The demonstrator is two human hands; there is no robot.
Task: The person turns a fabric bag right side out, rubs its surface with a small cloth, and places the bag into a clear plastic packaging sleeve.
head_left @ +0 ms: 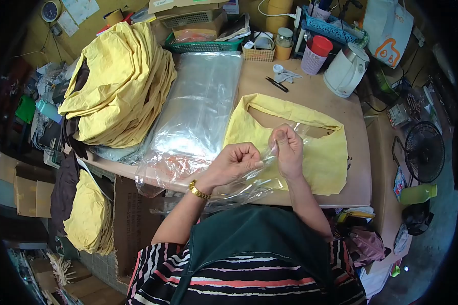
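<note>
Both of my hands hold a clear plastic bag [249, 187] over the table's front edge. My left hand [234, 165], with a gold watch at the wrist, pinches one part of it. Slightly higher and to the right, my right hand [287, 150] is closed on another part. Beneath and behind them a yellow cloth piece [320, 165] with a long opening lies flat on the table. A stack of clear plastic bags [193, 101] lies to its left. Farther left rises a tall pile of folded yellow cloth [117, 86] with dark brown parts.
Black snips [277, 84] and a small white scoop [278, 69] lie behind the yellow cloth. A white kettle [346, 71], a pink cup [318, 53] and baskets line the back. More yellow cloth [89, 216] hangs at the left. A black fan [424, 151] stands at the right.
</note>
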